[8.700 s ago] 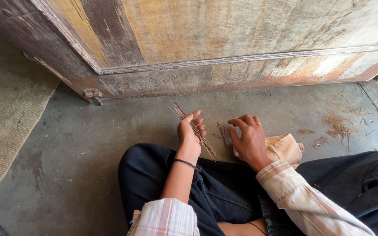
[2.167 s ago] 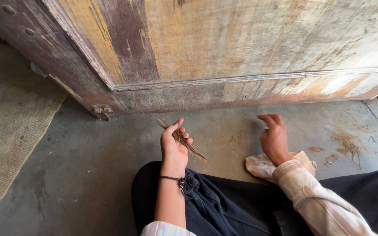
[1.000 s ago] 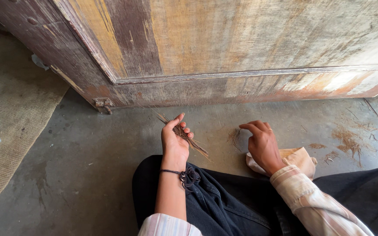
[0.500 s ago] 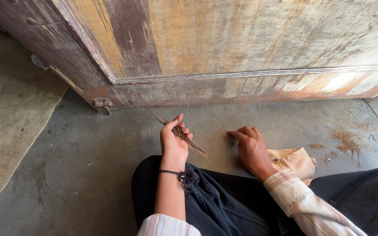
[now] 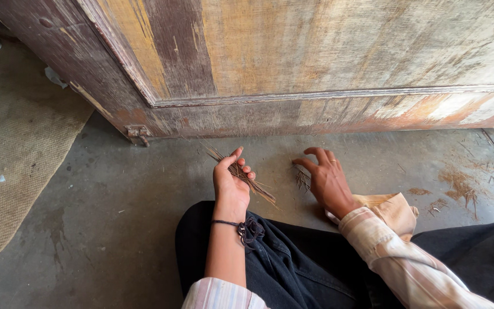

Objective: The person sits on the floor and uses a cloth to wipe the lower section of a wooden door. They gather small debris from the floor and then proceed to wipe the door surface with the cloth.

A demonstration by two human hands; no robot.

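Person seated on grey concrete floor (image 5: pixel 115 194), legs in dark denim, facing a worn, paint-streaked wooden door (image 5: pixel 315 63). Left hand (image 5: pixel 231 182) raised palm-up above the knee, fingers curled loosely round a thin bundle of dry brown straw-like sticks (image 5: pixel 246 178); ends stick out past the thumb toward the door and past the little finger toward the lap. Dark cord bracelet (image 5: pixel 241 227) at that wrist. Right hand (image 5: pixel 326 178) low over the floor, fingers spread and bent, thumb and forefinger at a small loose tuft of the same brown fibres (image 5: pixel 302 178) lying on the concrete; cannot tell if pinched. Crumpled beige cloth (image 5: pixel 393 209) beside the right wrist. Woven tan mat (image 5: pixel 12 154) off left.
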